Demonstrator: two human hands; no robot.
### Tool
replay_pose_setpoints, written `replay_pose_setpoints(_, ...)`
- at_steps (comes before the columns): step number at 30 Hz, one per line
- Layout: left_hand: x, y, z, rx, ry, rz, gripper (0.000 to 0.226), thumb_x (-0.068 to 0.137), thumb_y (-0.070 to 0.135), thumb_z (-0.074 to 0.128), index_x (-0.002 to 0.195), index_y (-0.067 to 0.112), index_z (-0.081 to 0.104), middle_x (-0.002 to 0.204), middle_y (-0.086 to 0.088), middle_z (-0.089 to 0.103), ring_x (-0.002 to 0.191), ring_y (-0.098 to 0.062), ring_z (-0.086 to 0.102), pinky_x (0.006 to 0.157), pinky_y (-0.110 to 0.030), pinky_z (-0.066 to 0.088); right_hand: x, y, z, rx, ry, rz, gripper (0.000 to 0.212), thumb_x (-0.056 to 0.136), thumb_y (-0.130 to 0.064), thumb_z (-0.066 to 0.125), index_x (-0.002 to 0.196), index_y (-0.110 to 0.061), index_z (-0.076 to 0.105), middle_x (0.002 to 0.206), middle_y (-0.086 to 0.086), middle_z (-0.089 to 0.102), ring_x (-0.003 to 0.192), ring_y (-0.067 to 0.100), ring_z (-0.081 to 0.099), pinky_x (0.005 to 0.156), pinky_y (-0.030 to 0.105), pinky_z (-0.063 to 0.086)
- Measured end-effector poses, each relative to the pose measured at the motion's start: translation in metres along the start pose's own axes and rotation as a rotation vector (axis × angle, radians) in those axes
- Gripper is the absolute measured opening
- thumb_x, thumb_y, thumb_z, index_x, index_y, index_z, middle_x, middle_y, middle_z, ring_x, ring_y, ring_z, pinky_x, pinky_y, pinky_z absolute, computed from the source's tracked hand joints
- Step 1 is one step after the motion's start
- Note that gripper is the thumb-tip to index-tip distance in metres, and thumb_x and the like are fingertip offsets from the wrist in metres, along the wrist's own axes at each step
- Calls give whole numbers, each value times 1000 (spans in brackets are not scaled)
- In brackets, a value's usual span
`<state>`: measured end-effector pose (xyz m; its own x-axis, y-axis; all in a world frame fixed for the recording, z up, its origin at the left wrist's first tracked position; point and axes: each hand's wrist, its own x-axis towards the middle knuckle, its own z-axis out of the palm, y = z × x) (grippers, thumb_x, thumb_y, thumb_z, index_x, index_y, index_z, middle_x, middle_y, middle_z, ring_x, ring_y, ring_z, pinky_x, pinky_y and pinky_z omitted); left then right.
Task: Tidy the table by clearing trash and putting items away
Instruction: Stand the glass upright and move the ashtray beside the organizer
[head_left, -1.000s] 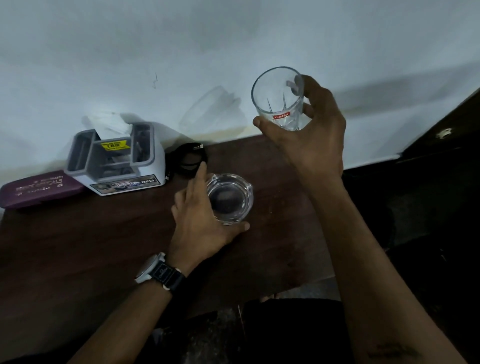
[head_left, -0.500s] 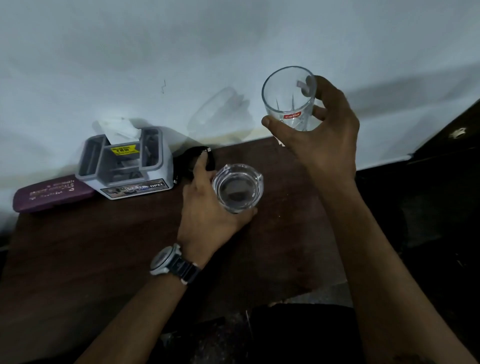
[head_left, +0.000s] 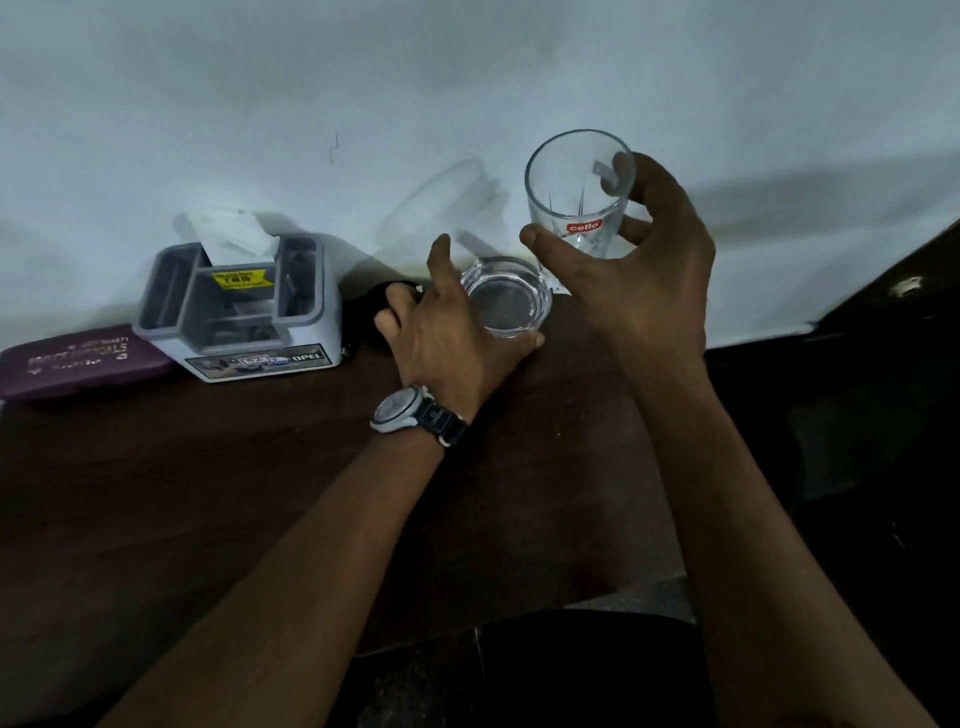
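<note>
Right hand (head_left: 641, 270): we grip the glass (head_left: 576, 192) round its lower part, thumb in front, fingers showing through the clear side; it is upright before the wall, above the bench's (head_left: 208, 493) far edge.
Left hand (head_left: 447, 338): we hold the ashtray (head_left: 506, 301) by its rim, thumb at the near edge, forefinger straight; the other fingers are partly hidden.
Ashtray: just below the glass; we cannot tell whether it touches the bench.
Behind the left hand: a black thing (head_left: 366, 312), mostly covered, which we cannot make out.
Far left: a grey organiser (head_left: 244, 322) holding white paper (head_left: 234, 239); a purple case (head_left: 78, 358) with blurred print, cut off by the frame.
</note>
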<state>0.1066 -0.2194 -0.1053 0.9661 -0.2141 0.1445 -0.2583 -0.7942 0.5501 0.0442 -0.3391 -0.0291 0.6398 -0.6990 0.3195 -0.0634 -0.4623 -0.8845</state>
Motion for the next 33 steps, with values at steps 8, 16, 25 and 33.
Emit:
replay_pose_setpoints(8, -23, -4, -41, 25, -103, 137, 120, 59, 78, 78, 156, 25, 31, 152, 0, 51, 128, -33, 47, 101, -46, 36, -2, -3, 13, 99, -8, 52, 77, 68, -39, 95, 134, -19, 62, 131, -8, 67, 112, 1, 67, 84, 5, 51)
replay_pose_setpoints(16, -66, -76, -115, 111, -310, 132, 59, 80, 54, 76, 131, 35, 56, 128, 11, 69, 114, -14, 68, 95, -42, 57, 2, 4, 43, 70, -66, 106, 74, 65, -42, 95, 128, -17, 66, 123, -8, 70, 104, -3, 69, 84, 11, 56)
replay_pose_setpoints(25, -69, -101, -118, 201, -352, 79, 76, 75, 61, 78, 139, 30, 53, 140, 6, 58, 127, -18, 57, 100, -45, 54, -2, 14, 51, -90, -141, 118, 76, 65, -49, 90, 131, -23, 62, 127, -13, 67, 109, 9, 70, 94, 29, 59)
replay_pose_setpoints(33, -58, -96, -120, 146, -295, 68, 76, 78, 60, 75, 142, 29, 50, 143, 3, 57, 131, -22, 54, 103, -47, 51, -6, 20, 51, -111, -172, 128, 78, 68, -48, 88, 135, -23, 58, 131, -14, 65, 111, 10, 70, 97, 33, 58)
